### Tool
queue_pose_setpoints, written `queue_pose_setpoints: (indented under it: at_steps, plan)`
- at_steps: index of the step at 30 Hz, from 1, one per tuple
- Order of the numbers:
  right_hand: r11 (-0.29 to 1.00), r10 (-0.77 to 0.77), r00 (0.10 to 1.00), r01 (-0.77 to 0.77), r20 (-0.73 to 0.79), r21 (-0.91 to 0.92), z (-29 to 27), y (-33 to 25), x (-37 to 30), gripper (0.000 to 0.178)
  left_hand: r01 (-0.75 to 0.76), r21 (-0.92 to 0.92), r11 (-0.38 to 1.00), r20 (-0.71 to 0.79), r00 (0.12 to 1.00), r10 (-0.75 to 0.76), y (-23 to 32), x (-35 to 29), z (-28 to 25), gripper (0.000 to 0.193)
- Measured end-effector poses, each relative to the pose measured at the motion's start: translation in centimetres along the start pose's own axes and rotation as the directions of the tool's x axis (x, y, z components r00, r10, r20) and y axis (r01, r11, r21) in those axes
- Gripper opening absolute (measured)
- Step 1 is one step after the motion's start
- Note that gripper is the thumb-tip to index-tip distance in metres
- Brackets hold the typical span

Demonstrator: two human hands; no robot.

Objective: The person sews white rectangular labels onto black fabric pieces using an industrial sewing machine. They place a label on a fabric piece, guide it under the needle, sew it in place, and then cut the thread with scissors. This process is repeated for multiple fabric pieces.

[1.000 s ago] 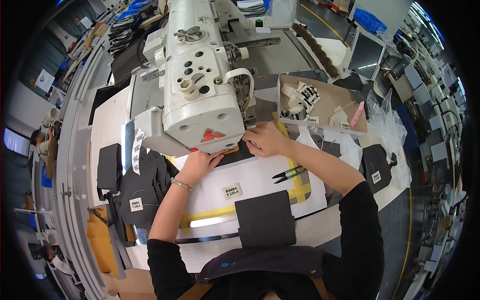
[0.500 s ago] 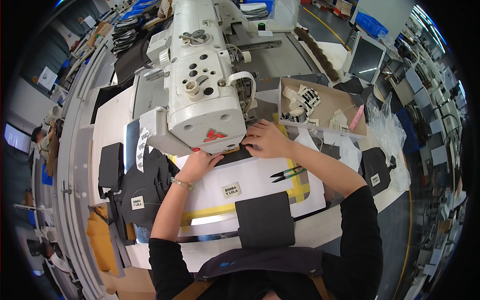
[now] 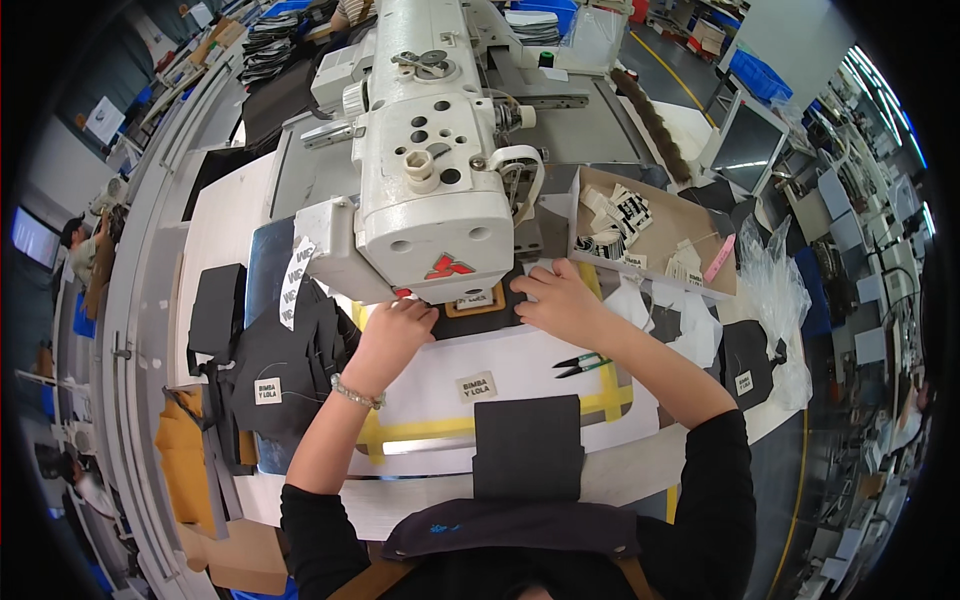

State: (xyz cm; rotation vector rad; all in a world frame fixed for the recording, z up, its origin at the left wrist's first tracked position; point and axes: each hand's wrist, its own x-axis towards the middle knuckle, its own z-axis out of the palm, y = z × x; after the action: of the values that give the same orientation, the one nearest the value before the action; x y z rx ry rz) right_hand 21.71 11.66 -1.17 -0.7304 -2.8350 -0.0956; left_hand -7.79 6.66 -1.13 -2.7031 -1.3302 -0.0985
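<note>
A black fabric piece [image 3: 505, 318] lies beneath the front of a white sewing machine head [image 3: 435, 225]. On it sits a cream label [image 3: 474, 299] inside a tan frame [image 3: 493, 308], partly hidden by the machine. My left hand [image 3: 398, 335] has curled fingers at the fabric's left edge, thumb toward the frame. At the right edge, my right hand [image 3: 562, 300] grips the fabric with bent fingers. Nearer to me, a second cream label [image 3: 477, 387] rests on a white sheet [image 3: 420, 400] bordered with yellow tape. Green-handled thread snips [image 3: 580, 365] lie below my right hand.
An open cardboard box [image 3: 655, 260] of labels stands right of the machine. Black fabric pieces [image 3: 285, 350] are heaped at left, one bearing a label. Another folded black piece [image 3: 528, 445] lies at the near edge. Clear plastic [image 3: 770, 310] bunches at far right.
The view has shifted slightly. My hands have spread apart around the black fabric, and the framed label between them shows more. The right fingers have moved down along the fabric's edge.
</note>
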Motion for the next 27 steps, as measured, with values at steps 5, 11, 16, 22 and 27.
queue_pose_setpoints:
  at_steps: [5, 11, 16, 22, 27]
  plan:
    - [0.999, 0.032, 0.999, -0.032, -0.015, 0.003, 0.1, -0.3, -1.6, 0.008, -0.107, -0.065, 0.992, 0.019, 0.994, 0.109, 1.8, 0.5, 0.4, 0.023]
    - [0.996, 0.074, 0.997, -0.075, 0.022, 0.04, 0.3, -0.5, -1.5, 0.02, -0.03, -0.074, 0.997, -0.285, 0.959, 0.008, 3.4, 0.6, 2.4, 0.008]
    - [0.992, 0.123, 0.985, -0.121, -0.119, 0.025, 0.4, -1.6, -1.3, 0.031, 0.043, -0.05, 0.998, -0.329, 0.942, -0.057, 4.1, 0.9, 3.2, 0.015]
    - [0.979, -0.03, 0.946, -0.037, -0.323, -0.2, 2.1, -1.5, -1.5, 0.016, 0.012, -0.071, 0.997, -0.36, 0.932, -0.037, 3.4, 0.7, 3.4, 0.011]
    - [0.963, -0.12, 0.939, 0.031, -0.323, -0.267, 2.2, -1.6, -1.6, 0.011, -0.082, -0.07, 0.994, -0.41, 0.911, 0.046, 3.1, 0.1, 2.8, 0.019]
